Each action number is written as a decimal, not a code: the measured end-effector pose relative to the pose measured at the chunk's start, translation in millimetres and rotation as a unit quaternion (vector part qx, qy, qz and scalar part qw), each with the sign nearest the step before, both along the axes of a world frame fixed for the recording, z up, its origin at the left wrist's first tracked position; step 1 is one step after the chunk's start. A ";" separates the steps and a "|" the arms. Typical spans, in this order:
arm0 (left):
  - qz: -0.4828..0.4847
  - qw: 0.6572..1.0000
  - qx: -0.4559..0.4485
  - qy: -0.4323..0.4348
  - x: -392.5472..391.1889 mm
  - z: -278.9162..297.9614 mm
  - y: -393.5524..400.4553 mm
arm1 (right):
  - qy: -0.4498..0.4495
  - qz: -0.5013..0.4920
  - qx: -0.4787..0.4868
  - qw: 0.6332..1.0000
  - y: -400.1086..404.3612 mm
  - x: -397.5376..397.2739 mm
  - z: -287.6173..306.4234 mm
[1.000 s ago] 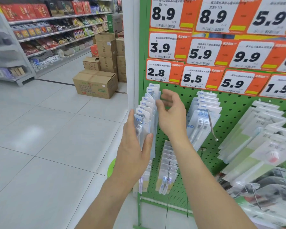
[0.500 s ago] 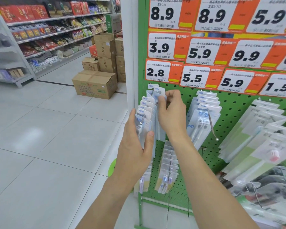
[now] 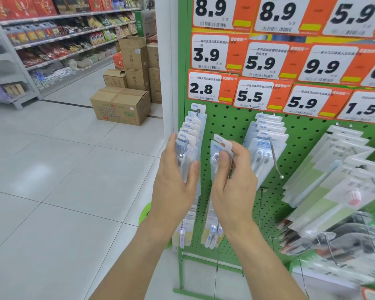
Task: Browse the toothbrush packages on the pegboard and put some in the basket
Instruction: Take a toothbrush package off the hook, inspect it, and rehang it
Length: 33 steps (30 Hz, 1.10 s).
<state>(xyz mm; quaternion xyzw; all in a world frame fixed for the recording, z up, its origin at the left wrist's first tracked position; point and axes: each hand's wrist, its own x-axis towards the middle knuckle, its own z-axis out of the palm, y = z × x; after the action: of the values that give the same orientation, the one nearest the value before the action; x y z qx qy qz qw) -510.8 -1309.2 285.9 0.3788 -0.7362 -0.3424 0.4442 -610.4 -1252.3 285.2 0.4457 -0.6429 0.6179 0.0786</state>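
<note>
A green pegboard (image 3: 227, 122) carries hooks full of clear toothbrush packages. On the leftmost hook hangs a stack of packages (image 3: 189, 131) marked NEW. My left hand (image 3: 175, 187) grips the front of that stack, thumb across its face. My right hand (image 3: 234, 187) is shut on a single toothbrush package (image 3: 221, 145), held off the hook just right of the stack and in front of the board. A sliver of a green basket (image 3: 144, 213) shows on the floor behind my left wrist, mostly hidden.
More packages (image 3: 266, 146) hang to the right, with a bare hook tip (image 3: 281, 176) sticking out. Larger packs (image 3: 333, 187) crowd the far right. Orange price tags (image 3: 210, 88) sit above. Cardboard boxes (image 3: 121, 107) and stocked shelves (image 3: 52, 40) stand across the tiled aisle.
My right hand has drawn one package from the back of the left hook and brought it down and right, free of the hook. My left hand has kept its hold on the stack.
</note>
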 end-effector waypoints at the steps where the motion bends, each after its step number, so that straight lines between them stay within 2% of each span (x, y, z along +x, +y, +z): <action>1: -0.002 1.000 0.000 0.003 -0.6 -0.9 -1.4 | -0.006 0.001 -0.012 1.000 4.3 2.7 1.0; 6: -0.004 1.000 0.007 0.020 -0.8 -4.5 -1.8 | -0.023 -0.001 -0.043 0.999 21.2 8.8 2.3; 10: 0.032 0.999 0.000 0.025 6.0 -7.3 16.3 | -0.021 0.003 -0.053 0.998 33.1 14.4 -4.4; 13: 0.099 0.990 -0.041 0.092 14.0 -17.6 47.5 | -0.051 0.026 -0.052 0.997 43.3 18.1 -10.6; 15: 0.110 0.984 -0.054 0.129 19.9 -31.2 70.6 | -0.071 0.051 -0.029 0.996 48.2 18.8 -15.4; 18: 0.055 0.989 0.016 0.140 27.8 -45.8 93.5 | -0.132 0.112 0.008 0.985 54.4 19.8 -23.7; 22: -0.056 0.968 0.202 0.140 33.9 -42.0 94.0 | -0.242 0.171 0.035 0.955 64.9 23.9 -32.1; 24: -0.061 0.963 0.228 0.129 38.7 -43.9 87.9 | -0.264 0.179 0.066 0.946 70.4 24.4 -40.2; 33: -0.049 0.952 0.295 0.065 50.0 -64.4 83.0 | -0.255 0.173 0.178 0.935 87.6 13.6 -76.3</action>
<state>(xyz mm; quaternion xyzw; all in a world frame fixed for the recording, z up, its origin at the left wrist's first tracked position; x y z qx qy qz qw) -460.7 -1226.2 221.5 0.4335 -0.5891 -0.5895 0.3428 -596.8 -1164.8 208.9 0.3843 -0.6541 0.5901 -0.2762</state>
